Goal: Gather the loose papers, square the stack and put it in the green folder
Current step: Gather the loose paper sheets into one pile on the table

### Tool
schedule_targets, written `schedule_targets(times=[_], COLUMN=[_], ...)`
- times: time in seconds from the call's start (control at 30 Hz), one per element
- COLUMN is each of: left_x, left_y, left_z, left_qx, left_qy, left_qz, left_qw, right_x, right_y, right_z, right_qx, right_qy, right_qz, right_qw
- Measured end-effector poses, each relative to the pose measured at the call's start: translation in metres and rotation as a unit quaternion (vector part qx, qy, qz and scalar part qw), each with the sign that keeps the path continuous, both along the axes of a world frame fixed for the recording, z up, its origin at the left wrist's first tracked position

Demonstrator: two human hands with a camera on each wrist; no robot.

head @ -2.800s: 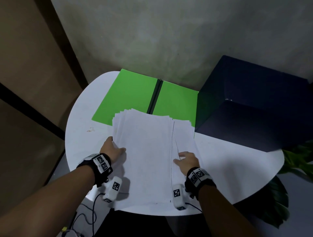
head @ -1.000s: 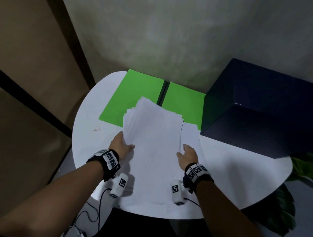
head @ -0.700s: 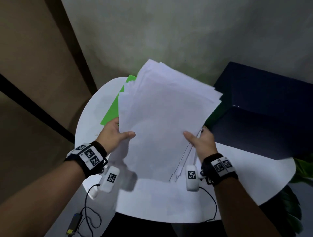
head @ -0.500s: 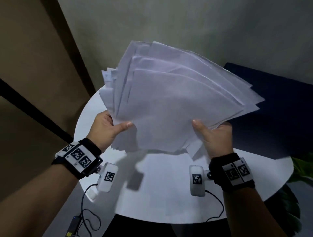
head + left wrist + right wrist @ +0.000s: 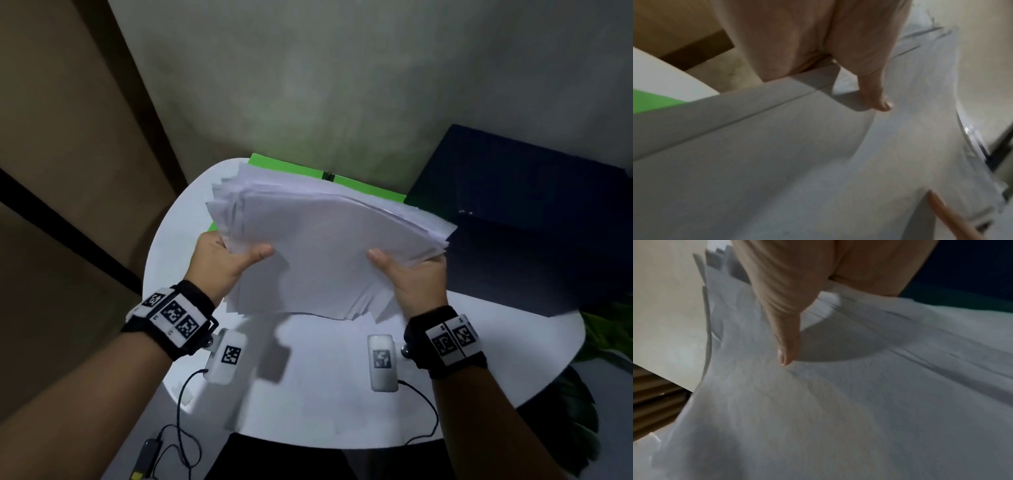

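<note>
A fanned, uneven stack of white papers (image 5: 318, 246) hangs in the air above the round white table (image 5: 445, 370). My left hand (image 5: 227, 260) grips its left edge, thumb on top, fingers hidden beneath. My right hand (image 5: 407, 274) grips the right edge the same way. The stack (image 5: 797, 162) fills the left wrist view under my left thumb, and the papers (image 5: 859, 402) lie under my right thumb in the right wrist view. The open green folder (image 5: 363, 186) lies flat at the table's far side, mostly hidden behind the papers; a green corner (image 5: 651, 102) shows too.
A large dark blue box (image 5: 534, 219) stands on the right side of the table, close to the stack's right edge. A grey wall rises behind the table. Green plant leaves (image 5: 609, 335) sit beyond the right rim. Cables hang off the front edge.
Both hands lifted the stack off the table, raised it high and fanned it, and have since lowered it a little and tipped it flatter. The folder's far edge shows again.
</note>
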State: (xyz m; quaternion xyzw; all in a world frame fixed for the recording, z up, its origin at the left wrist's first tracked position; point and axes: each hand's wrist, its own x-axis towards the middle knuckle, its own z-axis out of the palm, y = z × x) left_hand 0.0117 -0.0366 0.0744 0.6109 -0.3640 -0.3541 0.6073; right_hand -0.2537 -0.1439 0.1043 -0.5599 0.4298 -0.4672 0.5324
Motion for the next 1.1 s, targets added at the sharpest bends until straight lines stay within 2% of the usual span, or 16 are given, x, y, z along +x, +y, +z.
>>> schedule_targets(times=[0.17,0.27,0.3,0.33,0.4,0.43,0.47,0.5,0.57,0.63,0.8,0.97,1.1], left_x=[-0.010,-0.017,-0.017,-0.015,-0.002,0.005,0.013,0.021,0.033,0.040,0.046,0.032,0.017], left_y=[0.007,-0.001,-0.002,-0.004,-0.007,-0.007,-0.006,-0.004,-0.001,0.005,0.018,0.027,0.030], left_z=[-0.037,-0.029,-0.023,-0.017,-0.012,-0.010,-0.008,-0.006,-0.001,0.000,-0.008,0.006,0.032], left_qx=[0.088,0.085,0.083,0.072,0.070,0.072,0.074,0.078,0.079,0.081,0.096,0.114,0.123], left_qy=[-0.005,-0.045,-0.064,-0.078,-0.096,-0.088,-0.079,-0.067,-0.047,-0.020,0.068,0.107,0.112], left_qz=[-0.004,0.000,0.002,0.008,0.039,0.051,0.062,0.069,0.072,0.066,0.072,0.093,0.119], left_qw=[0.996,0.995,0.994,0.994,0.992,0.992,0.992,0.992,0.993,0.994,0.990,0.983,0.979], right_x=[-0.005,-0.007,-0.012,-0.018,-0.029,-0.032,-0.033,-0.033,-0.034,-0.038,-0.048,-0.036,-0.020], right_y=[0.003,0.000,-0.003,-0.003,0.004,0.011,0.017,0.021,0.022,0.014,-0.003,0.001,0.017], right_z=[-0.050,-0.082,-0.096,-0.110,-0.132,-0.141,-0.148,-0.154,-0.158,-0.161,-0.160,-0.154,-0.157], right_qx=[0.123,0.149,0.167,0.192,0.236,0.242,0.235,0.222,0.214,0.233,0.279,0.280,0.254], right_qy=[0.122,0.194,0.258,0.347,0.532,0.591,0.627,0.648,0.656,0.642,0.586,0.632,0.623], right_qz=[-0.012,-0.037,-0.048,-0.059,-0.057,-0.041,-0.025,-0.015,-0.022,-0.027,-0.006,-0.002,-0.042], right_qw=[0.985,0.969,0.950,0.916,0.811,0.768,0.742,0.729,0.723,0.730,0.761,0.722,0.738])
